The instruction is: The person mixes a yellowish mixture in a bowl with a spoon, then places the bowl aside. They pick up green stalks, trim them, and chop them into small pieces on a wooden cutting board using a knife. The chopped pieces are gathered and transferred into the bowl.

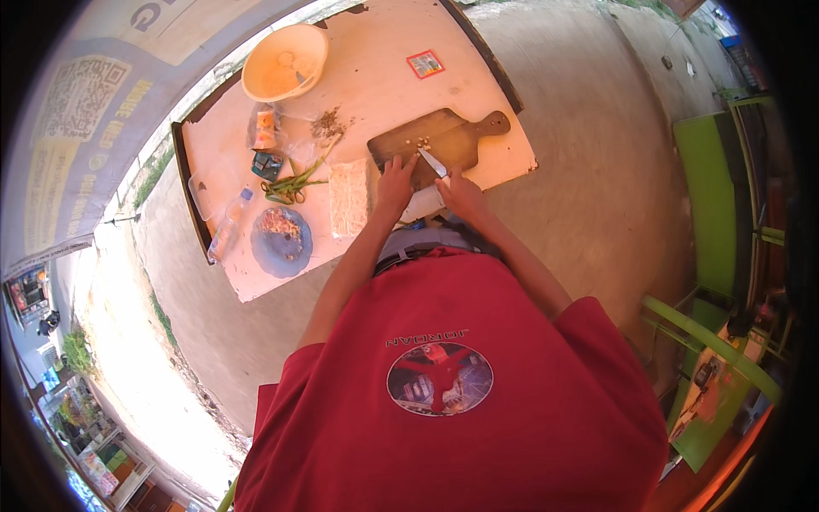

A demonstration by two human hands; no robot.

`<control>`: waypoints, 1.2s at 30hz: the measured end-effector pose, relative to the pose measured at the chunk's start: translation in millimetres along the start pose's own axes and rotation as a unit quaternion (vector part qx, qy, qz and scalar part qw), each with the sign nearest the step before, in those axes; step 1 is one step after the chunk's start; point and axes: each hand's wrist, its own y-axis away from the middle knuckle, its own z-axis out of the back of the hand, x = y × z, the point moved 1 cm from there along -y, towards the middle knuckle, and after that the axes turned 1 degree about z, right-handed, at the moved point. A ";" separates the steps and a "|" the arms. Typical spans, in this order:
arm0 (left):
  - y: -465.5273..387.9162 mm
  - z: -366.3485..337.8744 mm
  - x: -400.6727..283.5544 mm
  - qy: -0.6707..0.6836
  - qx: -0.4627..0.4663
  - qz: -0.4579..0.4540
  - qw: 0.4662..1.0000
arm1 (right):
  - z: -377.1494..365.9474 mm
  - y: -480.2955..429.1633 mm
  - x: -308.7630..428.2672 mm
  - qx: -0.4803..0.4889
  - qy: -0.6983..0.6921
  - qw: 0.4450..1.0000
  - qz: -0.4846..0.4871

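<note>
My right hand grips a knife by its pale handle, and the blade points away from me over a wooden cutting board. Small pale chopped pieces lie around the blade's tip. Close to the blade's left side, my left hand reaches over the near left part of the board with its fingertips down. Whether those fingers pinch a small piece is too small to tell. A pale block in clear plastic, perhaps tempeh, lies just left of my left hand.
Left on the table are green stalks, a blue plate with chopped food, a plastic bottle, a dark teal packet and an orange-and-white packet. Farther back are a yellow basin, brown scraps and a red-edged packet.
</note>
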 end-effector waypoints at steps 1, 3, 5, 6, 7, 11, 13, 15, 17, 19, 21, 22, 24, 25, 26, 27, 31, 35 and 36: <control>-0.3 -0.5 -0.8 -0.003 0.003 -0.001 1.000 | 0.0 0.1 0.7 0.001 -0.001 1.000 -0.004; 0.3 -3.0 -0.7 -0.008 0.009 -0.003 1.000 | 3.5 1.3 5.5 -0.021 -0.026 0.999 0.035; 0.8 -6.6 1.5 -0.039 0.008 -0.007 0.999 | 8.2 4.4 12.9 -0.021 -0.040 0.998 0.054; 0.2 -7.6 1.4 -0.055 0.007 -0.010 0.998 | 11.2 6.0 16.4 -0.012 -0.043 0.998 0.053; 0.1 -8.4 1.8 -0.053 0.011 -0.008 0.998 | 12.3 7.6 18.4 -0.003 -0.046 0.998 0.052; 0.0 -8.4 2.0 -0.049 0.014 -0.008 0.999 | 9.9 10.3 15.4 -0.009 -0.056 0.992 0.114; -0.7 -7.8 1.7 -0.049 0.014 -0.007 0.999 | 2.3 7.8 10.3 -0.011 -0.046 0.991 0.129; -1.6 -6.7 0.7 -0.051 0.019 -0.002 0.999 | -1.5 8.0 6.3 -0.008 -0.050 0.991 0.122; -1.3 -4.4 -0.6 -0.044 0.019 -0.002 0.999 | -2.7 7.9 5.3 -0.001 -0.051 0.992 0.113; -1.4 -4.8 0.0 -0.042 0.017 -0.001 0.999 | -1.8 6.3 7.1 0.010 -0.049 0.993 0.104; -2.6 -4.2 -0.1 -0.046 0.014 0.000 0.999 | -2.7 6.2 10.1 -0.003 -0.090 0.992 0.088; -2.8 -3.5 -0.4 -0.043 0.017 0.002 0.999 | -3.3 6.3 11.5 -0.009 -0.111 0.991 0.080; -0.3 -3.9 -1.3 -0.035 0.024 0.008 0.999 | -3.3 9.7 14.0 -0.008 -0.094 0.993 0.069; 0.0 -4.4 -1.1 -0.023 0.016 0.006 1.000 | -2.2 10.9 15.1 -0.006 -0.086 0.994 0.063; -0.5 -4.9 -0.7 -0.010 0.008 0.004 1.000 | 0.2 9.7 15.4 0.005 -0.082 0.995 0.063; 0.4 -5.1 0.0 0.002 0.000 0.002 1.000 | 3.7 9.2 16.1 0.017 -0.079 0.995 0.062; -0.3 -2.8 -1.5 -0.004 0.016 0.015 1.000 | -4.1 5.5 9.1 0.013 -0.098 0.992 0.076; 1.2 -2.3 -3.5 -0.010 0.025 0.019 0.999 | -9.6 -3.8 -1.6 0.027 -0.092 0.994 0.058; 0.9 -3.8 -3.3 -0.011 0.022 0.016 1.000 | -8.1 -6.9 -1.8 0.032 -0.082 0.994 0.063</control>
